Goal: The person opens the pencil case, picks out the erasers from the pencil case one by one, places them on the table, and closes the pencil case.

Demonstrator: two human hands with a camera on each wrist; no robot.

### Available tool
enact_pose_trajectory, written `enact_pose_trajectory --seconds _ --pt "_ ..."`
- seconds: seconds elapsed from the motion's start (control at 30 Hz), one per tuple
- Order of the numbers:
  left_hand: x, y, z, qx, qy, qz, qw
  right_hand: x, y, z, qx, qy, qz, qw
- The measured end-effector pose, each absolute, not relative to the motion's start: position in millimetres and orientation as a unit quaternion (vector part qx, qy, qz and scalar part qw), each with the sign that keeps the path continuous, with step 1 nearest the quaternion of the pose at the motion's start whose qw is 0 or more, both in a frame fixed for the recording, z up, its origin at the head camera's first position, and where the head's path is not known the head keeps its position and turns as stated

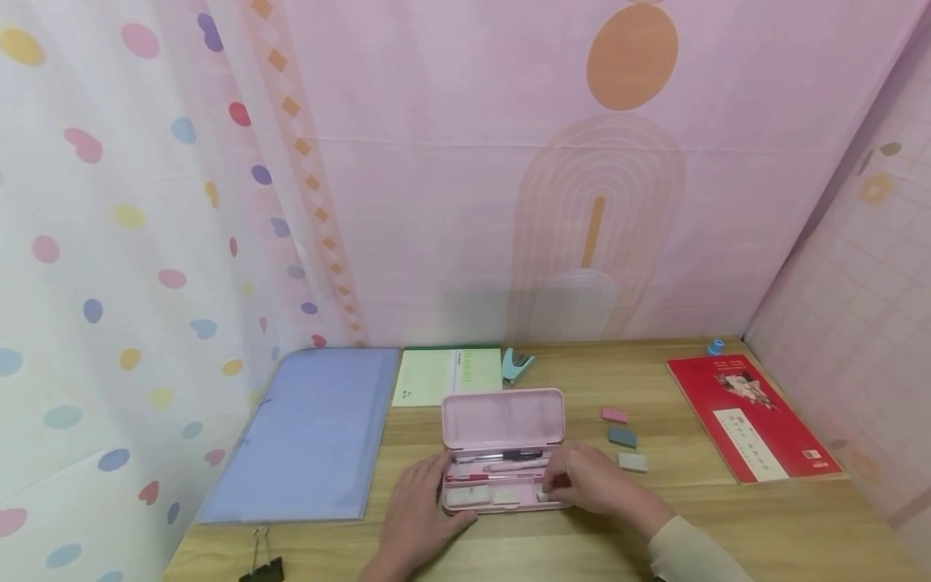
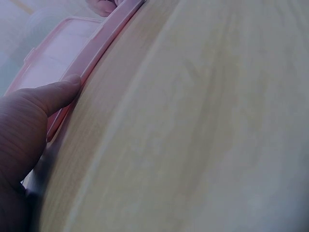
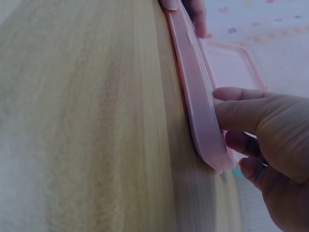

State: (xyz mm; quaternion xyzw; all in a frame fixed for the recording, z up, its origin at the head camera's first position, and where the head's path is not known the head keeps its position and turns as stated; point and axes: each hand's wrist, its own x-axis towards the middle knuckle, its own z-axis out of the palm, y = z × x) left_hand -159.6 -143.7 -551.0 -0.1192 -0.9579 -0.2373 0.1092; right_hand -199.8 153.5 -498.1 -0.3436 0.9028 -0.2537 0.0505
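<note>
Pencil case [image 3: 195, 96]: it is pink and lies open on the worktop [image 1: 567, 550] between the two hands, near 6 o'clock in the head view; its lid [image 1: 502, 420] leans back towards 12 o'clock.
Left hand [image 1: 416, 517]: it rests at the 9 o'clock end of the pencil case, the thumb on the front edge; its grip is spread, thumb and fingers apart.
Right hand [image 1: 587, 481]: it reaches into the 3 o'clock end, fingers bent; a small white piece [image 1: 541, 495] shows at the fingertips, but I cannot tell whether the grip is clamped on it.
Inside, towards 12 o'clock: a black pen [image 1: 522, 455], a pale pen [image 1: 512, 466] and a red pen [image 1: 476, 477].
Inside, front row: a white block [image 1: 467, 495] at 8 o'clock, a pale block [image 1: 505, 497] at 6 o'clock.
Coloured row, from 2 to 3 o'clock outside: a pink block [image 1: 614, 415], a blue block [image 1: 622, 437] and a grey block [image 1: 633, 463].
Red booklet [image 1: 785, 408]: further out at 3 o'clock.
Stapler [image 1: 515, 368]: at 12 o'clock, just beside the green notepad [image 1: 429, 376] at 11 o'clock.
Blue folder [image 1: 305, 436]: at 9 o'clock.
</note>
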Motion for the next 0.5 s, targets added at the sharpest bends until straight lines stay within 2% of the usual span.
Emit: enact_pose_trajectory --seconds 0.27,0.5 --pt "-160 -143 -551 -0.115 -0.960 -0.239 0.091 -195 155 -496 -0.341 0.900 -0.268 0.035" --pt "-161 -144 -552 -0.119 -0.957 -0.242 0.106 -190 178 -490 -0.271 0.905 -0.325 -0.032"
